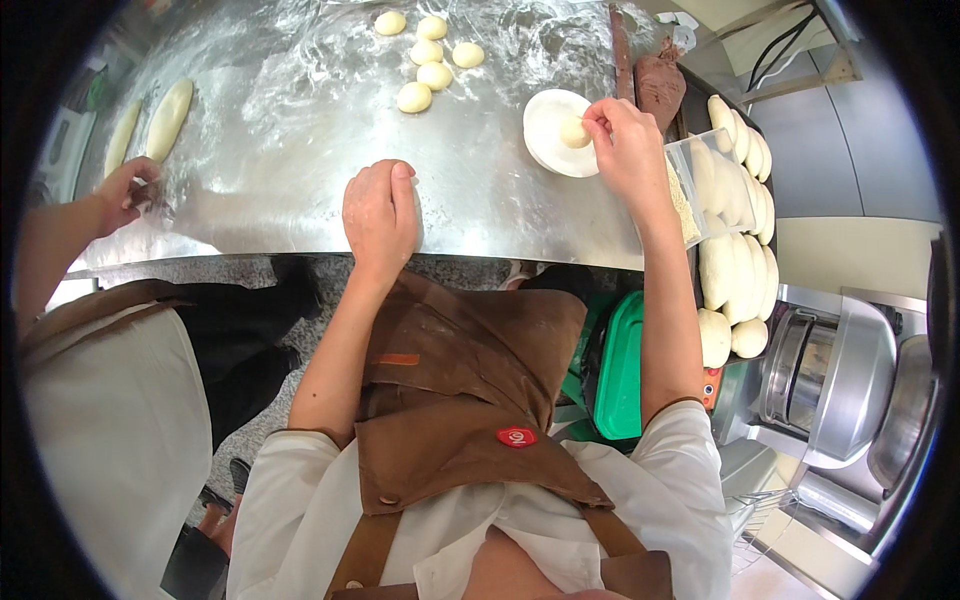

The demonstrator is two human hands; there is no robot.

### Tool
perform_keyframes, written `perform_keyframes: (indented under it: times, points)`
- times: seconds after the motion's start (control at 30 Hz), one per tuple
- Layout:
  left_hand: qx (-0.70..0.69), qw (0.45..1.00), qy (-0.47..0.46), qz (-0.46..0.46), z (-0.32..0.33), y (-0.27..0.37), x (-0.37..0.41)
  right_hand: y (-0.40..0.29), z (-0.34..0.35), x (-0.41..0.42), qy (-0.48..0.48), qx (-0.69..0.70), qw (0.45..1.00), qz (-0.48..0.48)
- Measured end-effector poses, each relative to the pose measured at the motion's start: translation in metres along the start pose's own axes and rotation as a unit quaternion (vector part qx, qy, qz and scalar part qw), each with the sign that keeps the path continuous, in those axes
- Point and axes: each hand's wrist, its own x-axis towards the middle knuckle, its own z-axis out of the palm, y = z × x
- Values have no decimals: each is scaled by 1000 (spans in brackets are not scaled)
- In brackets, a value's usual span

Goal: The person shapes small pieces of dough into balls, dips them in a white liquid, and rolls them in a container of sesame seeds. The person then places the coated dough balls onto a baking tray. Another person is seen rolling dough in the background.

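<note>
My right hand (626, 146) pinches a small pale dough ball (575, 133) by its edge between thumb and fingers. It hangs over a shallow white bowl (538, 124), whose contents I cannot make out. My left hand (380, 214) rests near the front edge of the floured steel table (300, 172), fingers curled under and thumb on top. Whether anything lies beneath its palm is hidden. Beyond my left hand sits a loose group of several smooth dough balls (426, 52) on the steel.
At the left, a co-worker's hand (127, 191) is beside two long dough pieces (169, 120). On the right lie a rolling pin (621, 56), a bag of brown filling (660, 88), a clear tub of pale grains (681, 202) and a tray of shaped dough (739, 274). Green lidded bins (621, 367) stand below.
</note>
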Motion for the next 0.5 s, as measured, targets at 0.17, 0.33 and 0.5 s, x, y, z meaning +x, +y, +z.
perform_keyframes:
  times: [0.17,0.33,0.5]
  points:
    - [-6,1000,-22,-8,1,3,1,-1,-2,0,38,36,998,25]
    - [0,1000,-19,-18,0,-1,-2,-3,-8,-10,39,59,996,62]
    - [5,999,-25,-22,3,3,-1,15,-58,-36,112,80,986,92]
